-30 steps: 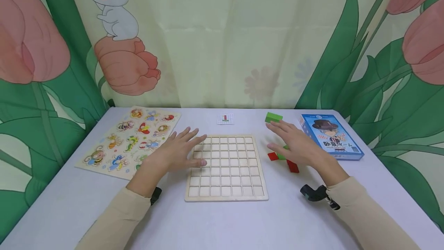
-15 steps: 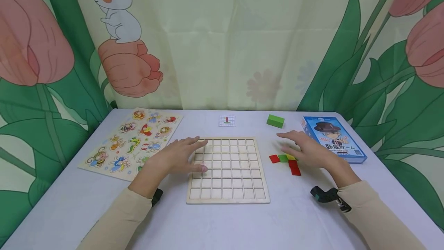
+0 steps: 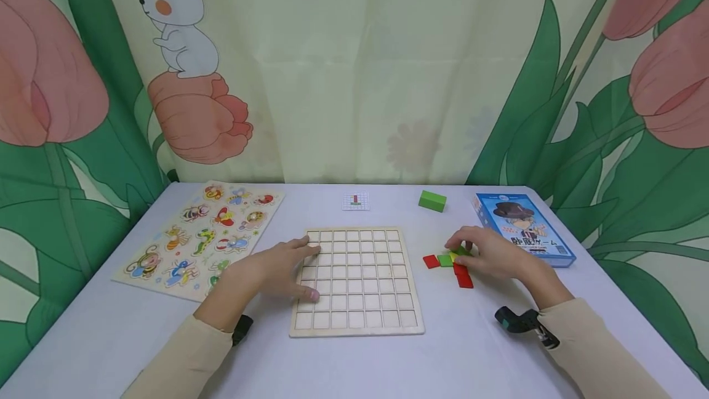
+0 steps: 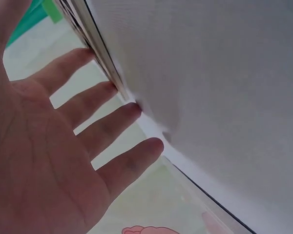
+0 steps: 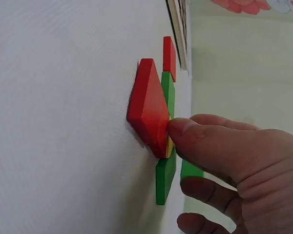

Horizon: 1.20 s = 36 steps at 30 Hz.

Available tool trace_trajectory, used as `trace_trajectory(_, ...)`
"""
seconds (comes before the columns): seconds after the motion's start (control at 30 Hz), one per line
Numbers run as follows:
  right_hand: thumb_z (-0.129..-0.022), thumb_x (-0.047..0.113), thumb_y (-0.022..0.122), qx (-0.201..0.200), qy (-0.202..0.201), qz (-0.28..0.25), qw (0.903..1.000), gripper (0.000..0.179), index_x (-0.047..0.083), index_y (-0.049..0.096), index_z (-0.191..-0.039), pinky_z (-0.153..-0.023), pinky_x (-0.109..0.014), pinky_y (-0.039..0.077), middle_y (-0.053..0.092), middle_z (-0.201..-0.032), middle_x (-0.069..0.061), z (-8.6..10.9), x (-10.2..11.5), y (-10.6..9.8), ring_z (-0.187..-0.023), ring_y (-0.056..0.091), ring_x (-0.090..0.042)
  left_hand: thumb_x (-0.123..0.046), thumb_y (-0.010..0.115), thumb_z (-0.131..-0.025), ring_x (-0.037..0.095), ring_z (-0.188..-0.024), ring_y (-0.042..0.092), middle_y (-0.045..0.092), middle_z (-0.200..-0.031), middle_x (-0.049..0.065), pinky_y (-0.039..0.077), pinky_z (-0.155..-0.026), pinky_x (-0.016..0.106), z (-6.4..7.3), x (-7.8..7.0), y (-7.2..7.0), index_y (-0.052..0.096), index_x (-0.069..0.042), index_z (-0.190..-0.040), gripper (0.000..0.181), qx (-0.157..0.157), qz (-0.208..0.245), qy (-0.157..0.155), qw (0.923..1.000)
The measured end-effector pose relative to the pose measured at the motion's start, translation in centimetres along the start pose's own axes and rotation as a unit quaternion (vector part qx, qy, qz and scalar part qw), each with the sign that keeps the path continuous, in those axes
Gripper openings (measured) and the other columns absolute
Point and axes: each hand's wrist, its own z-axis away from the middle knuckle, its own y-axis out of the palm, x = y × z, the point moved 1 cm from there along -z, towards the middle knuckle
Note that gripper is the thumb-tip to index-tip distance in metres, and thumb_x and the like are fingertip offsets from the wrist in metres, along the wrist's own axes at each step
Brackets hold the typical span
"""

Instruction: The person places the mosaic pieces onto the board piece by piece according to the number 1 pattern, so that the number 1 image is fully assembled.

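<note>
My left hand [image 3: 252, 273] lies at the left side of a square wooden grid board [image 3: 360, 282], fingers nearly straight, thumb and fingertips over its edge. In the left wrist view the fingertips meet the board's edge [image 4: 101, 46]. To the board's right my right hand [image 3: 498, 257] bends over a small group of coloured tiles. Its thumb touches or nearly touches the yellow tile [image 5: 169, 144]; whether it pinches it I cannot tell. Around it lie green tiles [image 3: 445, 260], a separate red tile [image 3: 431, 261] and a longer red piece [image 3: 463, 277].
A small printed grid card [image 3: 356, 201] lies behind the board. At the back right are a green block [image 3: 432, 201] and a blue box [image 3: 523, 226] with a cartoon picture. A board with insect pictures [image 3: 199, 242] lies at the left. A printed curtain [image 3: 332, 79] hangs behind the table.
My right hand has come down from above the tiles, its fingers bending in over the yellow and green ones. The left hand stays at the board's left edge. The head view tilts slightly upward.
</note>
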Motion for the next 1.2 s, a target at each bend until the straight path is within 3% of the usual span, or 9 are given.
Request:
trace_trajectory(0.33, -0.094, 0.007, 0.074, -0.008, -0.004, 0.008, 0.9999, 0.017, 0.018, 0.077, -0.106, -0.078, -0.03, 0.055, 0.068, -0.101, 0.006, -0.2, -0.16, 0.04, -0.091, 0.059, -0.014, -0.063, 0.089, -0.065, 0.041, -0.156, 0.019, 0.013, -0.172, 0.008, 0.03, -0.116, 0.064, 0.51, 0.55, 0.0, 0.032, -0.026, -0.162, 0.119, 0.023, 0.018, 0.019, 0.9994)
trace_trajectory(0.47, -0.092, 0.007, 0.075, -0.01, -0.005, 0.018, 0.9998, 0.019, 0.018, 0.078, -0.107, -0.077, -0.028, 0.055, 0.067, -0.1, 0.006, -0.22, -0.23, 0.04, -0.09, 0.059, -0.013, -0.061, 0.091, -0.063, 0.04, -0.157, 0.015, 0.009, -0.173, 0.006, 0.029, -0.117, 0.064, 0.62, 0.61, 0.01, 0.031, -0.029, -0.162, 0.121, 0.023, 0.017, 0.015, 0.9995)
trace_trajectory(0.7, -0.091, 0.011, 0.078, -0.005, -0.002, 0.025, 0.9997, 0.022, 0.016, 0.078, -0.112, -0.076, -0.028, 0.054, 0.067, -0.105, 0.003, -0.34, -0.15, 0.35, -0.091, 0.057, -0.015, -0.065, 0.089, -0.061, 0.041, -0.157, 0.012, 0.008, -0.173, 0.006, 0.033, -0.112, 0.069, 0.71, 0.7, -0.11, 0.032, -0.036, -0.161, 0.119, 0.02, -0.001, -0.006, 0.9998)
trace_trajectory(0.87, -0.092, 0.013, 0.078, -0.007, 0.014, 0.024, 0.9996, 0.022, 0.013, 0.074, -0.113, -0.073, -0.026, 0.052, 0.064, -0.096, 0.005, -0.46, -0.14, 0.68, -0.084, 0.055, -0.014, -0.065, 0.09, -0.061, 0.041, -0.157, 0.013, 0.009, -0.173, 0.004, 0.032, -0.113, 0.069, 0.58, 0.83, -0.06, 0.031, -0.036, -0.161, 0.12, 0.026, 0.009, -0.011, 0.9996)
trace_trajectory(0.97, -0.092, 0.016, 0.078, -0.009, 0.024, 0.026, 0.9993, 0.022, 0.012, 0.072, -0.113, -0.07, -0.025, 0.05, 0.062, -0.091, 0.006, -0.57, -0.13, 0.84, -0.082, 0.053, -0.014, -0.066, 0.09, -0.06, 0.04, -0.157, 0.015, 0.01, -0.173, 0.004, 0.033, -0.113, 0.068, 0.57, 0.91, -0.03, 0.029, -0.035, -0.162, 0.123, 0.025, 0.008, -0.009, 0.9996)
trace_trajectory(1.2, -0.092, 0.015, 0.078, -0.019, 0.021, 0.036, 0.9989, 0.022, 0.015, 0.077, -0.114, -0.076, -0.028, 0.053, 0.066, -0.104, 0.002, -0.82, 0.23, 0.85, -0.09, 0.058, -0.014, -0.068, 0.084, -0.068, 0.043, -0.157, 0.012, 0.01, -0.173, 0.007, 0.026, -0.115, 0.071, 0.47, 0.81, -0.15, 0.031, -0.037, -0.161, 0.112, 0.025, -0.007, 0.013, 0.9996)
